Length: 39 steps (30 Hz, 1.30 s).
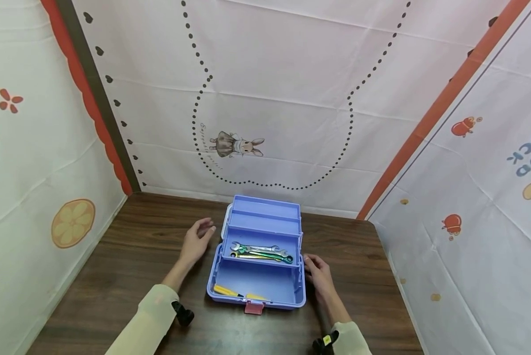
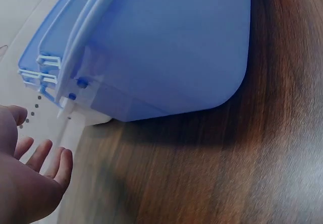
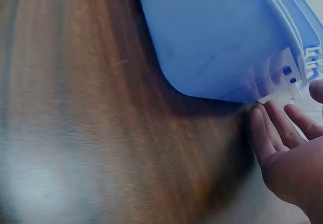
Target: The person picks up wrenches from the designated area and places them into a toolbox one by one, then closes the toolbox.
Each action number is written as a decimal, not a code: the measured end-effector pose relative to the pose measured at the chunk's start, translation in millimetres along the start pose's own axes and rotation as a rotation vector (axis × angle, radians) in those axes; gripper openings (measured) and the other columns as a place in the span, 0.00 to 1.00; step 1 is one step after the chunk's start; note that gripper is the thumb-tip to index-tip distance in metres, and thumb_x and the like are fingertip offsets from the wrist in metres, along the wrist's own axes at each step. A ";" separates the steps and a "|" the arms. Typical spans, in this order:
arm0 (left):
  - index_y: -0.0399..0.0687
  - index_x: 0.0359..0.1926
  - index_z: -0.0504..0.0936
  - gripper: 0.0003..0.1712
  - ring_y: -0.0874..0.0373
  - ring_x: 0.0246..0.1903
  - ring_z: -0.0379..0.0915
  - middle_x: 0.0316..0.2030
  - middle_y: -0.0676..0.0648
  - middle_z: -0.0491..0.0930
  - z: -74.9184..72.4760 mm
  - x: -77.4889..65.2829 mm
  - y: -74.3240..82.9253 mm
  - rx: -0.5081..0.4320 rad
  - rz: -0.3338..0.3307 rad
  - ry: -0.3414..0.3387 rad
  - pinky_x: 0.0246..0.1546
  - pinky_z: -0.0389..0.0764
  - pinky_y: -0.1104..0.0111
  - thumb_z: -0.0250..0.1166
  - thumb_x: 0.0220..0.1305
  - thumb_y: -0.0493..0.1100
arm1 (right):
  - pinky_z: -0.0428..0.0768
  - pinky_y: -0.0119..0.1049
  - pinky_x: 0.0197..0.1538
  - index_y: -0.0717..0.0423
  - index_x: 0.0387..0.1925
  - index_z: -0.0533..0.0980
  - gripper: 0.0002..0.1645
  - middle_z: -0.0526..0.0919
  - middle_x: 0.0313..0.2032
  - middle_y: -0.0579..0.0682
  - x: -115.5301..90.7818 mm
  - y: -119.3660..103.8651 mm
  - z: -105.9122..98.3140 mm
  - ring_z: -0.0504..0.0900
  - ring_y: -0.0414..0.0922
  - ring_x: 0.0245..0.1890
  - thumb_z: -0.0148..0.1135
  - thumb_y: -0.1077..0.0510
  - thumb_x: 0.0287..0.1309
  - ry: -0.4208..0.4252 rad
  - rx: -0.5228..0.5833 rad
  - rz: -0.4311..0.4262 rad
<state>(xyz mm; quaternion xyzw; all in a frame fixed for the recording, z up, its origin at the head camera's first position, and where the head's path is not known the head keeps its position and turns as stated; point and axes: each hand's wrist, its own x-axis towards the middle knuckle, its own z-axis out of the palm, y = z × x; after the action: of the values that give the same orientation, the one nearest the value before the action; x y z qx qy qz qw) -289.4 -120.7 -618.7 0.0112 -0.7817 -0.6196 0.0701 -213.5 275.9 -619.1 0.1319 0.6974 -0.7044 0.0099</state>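
Observation:
A blue plastic toolbox (image 1: 271,283) stands on the table with its lid back and its stepped trays (image 1: 265,209) folded out. Several combination wrenches (image 1: 261,252), silver, green and yellow, lie in the lower tray. In the bottom compartment are a yellow-handled screwdriver (image 1: 226,291) and a second yellow handle (image 1: 256,297). My left hand (image 1: 196,242) hovers left of the box, fingers loosely bent, apart from its side (image 2: 166,47). On the other side my right hand (image 1: 320,276) has its fingertips (image 3: 256,114) at the rear lower corner; whether they touch I cannot tell. Neither hand holds anything.
A pink latch (image 1: 254,308) hangs at the box's front. The dark wood table (image 1: 159,217) is bounded by printed cloth walls at the back (image 1: 274,133), left (image 1: 21,162) and right (image 1: 478,236). The box stands near the back wall.

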 end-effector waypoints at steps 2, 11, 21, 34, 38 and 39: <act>0.35 0.72 0.72 0.28 0.40 0.65 0.76 0.64 0.35 0.80 2.9 0.8 -1.7 -0.011 -0.017 -0.013 0.67 0.75 0.50 0.64 0.79 0.44 | 0.87 0.36 0.44 0.74 0.61 0.75 0.26 0.87 0.47 0.54 6.2 -2.7 0.0 0.86 0.42 0.43 0.63 0.54 0.77 0.005 0.013 -0.012; 0.31 0.75 0.68 0.28 0.37 0.67 0.73 0.68 0.30 0.74 11.4 3.1 -1.5 -0.090 -0.079 -0.103 0.68 0.75 0.53 0.57 0.83 0.42 | 0.86 0.32 0.45 0.69 0.61 0.78 0.21 0.85 0.49 0.56 34.1 -13.8 8.9 0.85 0.42 0.45 0.62 0.57 0.78 0.022 -0.050 -0.064; 0.34 0.75 0.68 0.29 0.37 0.68 0.72 0.69 0.30 0.73 22.6 6.3 -18.3 -0.059 -0.080 -0.208 0.69 0.73 0.51 0.59 0.82 0.44 | 0.82 0.28 0.47 0.71 0.61 0.78 0.17 0.84 0.49 0.58 48.9 -9.1 20.3 0.81 0.41 0.45 0.58 0.65 0.77 0.033 -0.075 -0.110; 0.34 0.75 0.69 0.27 0.39 0.67 0.73 0.67 0.31 0.75 26.1 5.7 -19.3 -0.104 -0.081 -0.244 0.67 0.76 0.55 0.57 0.82 0.39 | 0.80 0.28 0.50 0.69 0.66 0.76 0.20 0.84 0.55 0.63 51.3 -8.0 16.7 0.81 0.44 0.50 0.54 0.63 0.80 -0.005 -0.143 -0.121; 0.32 0.74 0.70 0.26 0.38 0.66 0.74 0.66 0.30 0.76 27.4 5.3 -17.8 -0.096 -0.072 -0.219 0.66 0.77 0.54 0.57 0.81 0.37 | 0.81 0.28 0.50 0.67 0.66 0.77 0.21 0.83 0.58 0.64 51.0 -6.7 16.8 0.82 0.46 0.51 0.56 0.62 0.80 0.002 -0.142 -0.112; 0.32 0.74 0.70 0.26 0.38 0.66 0.74 0.66 0.30 0.76 27.4 5.4 -17.2 -0.091 -0.071 -0.213 0.66 0.77 0.54 0.57 0.81 0.37 | 0.81 0.28 0.50 0.68 0.67 0.77 0.21 0.83 0.58 0.65 51.0 -6.1 17.2 0.82 0.46 0.51 0.56 0.62 0.80 0.002 -0.140 -0.113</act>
<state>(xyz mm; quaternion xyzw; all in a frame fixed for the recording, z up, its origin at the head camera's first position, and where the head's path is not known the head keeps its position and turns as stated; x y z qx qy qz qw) -299.3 -98.8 -641.0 -0.0302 -0.7549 -0.6542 -0.0351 -266.9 267.8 -623.4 0.0919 0.7514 -0.6531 -0.0213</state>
